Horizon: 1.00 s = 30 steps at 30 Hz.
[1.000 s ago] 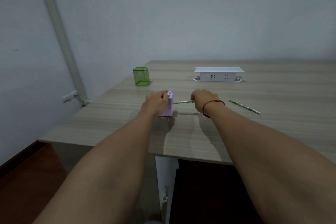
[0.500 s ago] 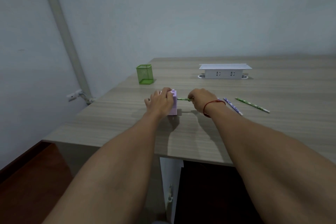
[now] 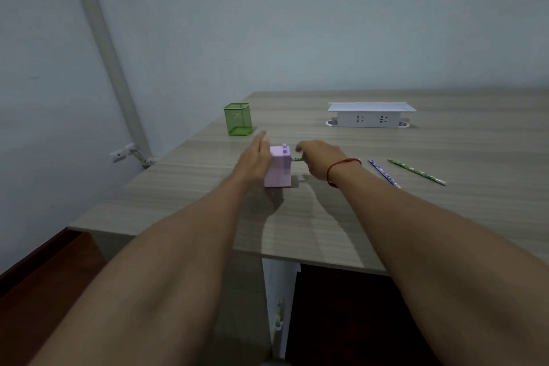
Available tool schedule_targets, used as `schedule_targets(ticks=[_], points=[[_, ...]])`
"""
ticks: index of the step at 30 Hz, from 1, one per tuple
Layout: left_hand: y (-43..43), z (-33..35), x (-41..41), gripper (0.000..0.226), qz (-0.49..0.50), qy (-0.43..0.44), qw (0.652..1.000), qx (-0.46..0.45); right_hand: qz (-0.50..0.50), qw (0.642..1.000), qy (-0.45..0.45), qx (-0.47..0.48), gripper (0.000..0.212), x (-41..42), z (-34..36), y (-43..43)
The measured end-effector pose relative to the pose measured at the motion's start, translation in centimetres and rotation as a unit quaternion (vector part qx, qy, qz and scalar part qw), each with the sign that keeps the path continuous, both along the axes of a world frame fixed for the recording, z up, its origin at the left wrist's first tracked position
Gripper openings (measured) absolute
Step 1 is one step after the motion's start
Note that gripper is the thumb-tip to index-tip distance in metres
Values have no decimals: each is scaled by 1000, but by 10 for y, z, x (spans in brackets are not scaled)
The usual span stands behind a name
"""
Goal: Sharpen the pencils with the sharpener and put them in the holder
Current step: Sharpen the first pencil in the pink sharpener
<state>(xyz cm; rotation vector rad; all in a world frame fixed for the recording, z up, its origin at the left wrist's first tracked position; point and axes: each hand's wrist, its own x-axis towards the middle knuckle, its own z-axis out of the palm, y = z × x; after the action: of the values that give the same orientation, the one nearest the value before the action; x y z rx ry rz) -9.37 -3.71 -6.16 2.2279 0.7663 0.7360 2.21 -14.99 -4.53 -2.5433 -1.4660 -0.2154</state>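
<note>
A lilac box-shaped sharpener (image 3: pixel 278 168) stands on the wooden table (image 3: pixel 326 217). My left hand (image 3: pixel 255 157) lies flat against its left side with straight fingers. My right hand (image 3: pixel 319 159) pinches a green patterned pencil (image 3: pixel 298 159) whose tip is in the sharpener's right face; only a short piece of it shows. A blue pencil (image 3: pixel 383 172) and another green pencil (image 3: pixel 416 171) lie to the right of my right wrist. The green mesh holder (image 3: pixel 237 118) stands at the far left of the table.
A white socket box (image 3: pixel 371 115) sits raised at the back of the table. The table's left edge and front edge are near my forearms. A pipe (image 3: pixel 104 47) runs down the wall on the left.
My left hand has let go its grip over the sharpener's top and now lies flat against its side. The pencil has gone deeper into the sharpener. The view has shifted, showing the blue pencil.
</note>
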Motion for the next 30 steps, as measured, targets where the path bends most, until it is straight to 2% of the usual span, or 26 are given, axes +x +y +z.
schedule_targets(ticks=[1,3,6,10,14,19,25,30], points=[[4,1,-4,48,19,-13,1000,-11,12,1000,13,-8,56,-5,4,3],[11,-1,-13,44,55,21,998,-19,47,998,42,-22,70,-18,8,12],[9,-15,-24,23,4,101,995,-2,73,994,70,-49,80,-31,7,26],[12,-25,-30,22,1,130,988,82,84,994,51,-44,71,-39,3,32],[25,-31,-35,25,-14,179,973,142,77,995,53,-45,77,-42,5,41],[42,-29,-37,26,-64,233,949,204,53,996,52,-40,50,-42,3,51],[44,-25,-34,31,-65,290,915,272,41,999,9,6,45,-45,-7,54],[49,-20,-30,26,-91,298,889,337,44,999,-13,20,45,-47,-11,54]])
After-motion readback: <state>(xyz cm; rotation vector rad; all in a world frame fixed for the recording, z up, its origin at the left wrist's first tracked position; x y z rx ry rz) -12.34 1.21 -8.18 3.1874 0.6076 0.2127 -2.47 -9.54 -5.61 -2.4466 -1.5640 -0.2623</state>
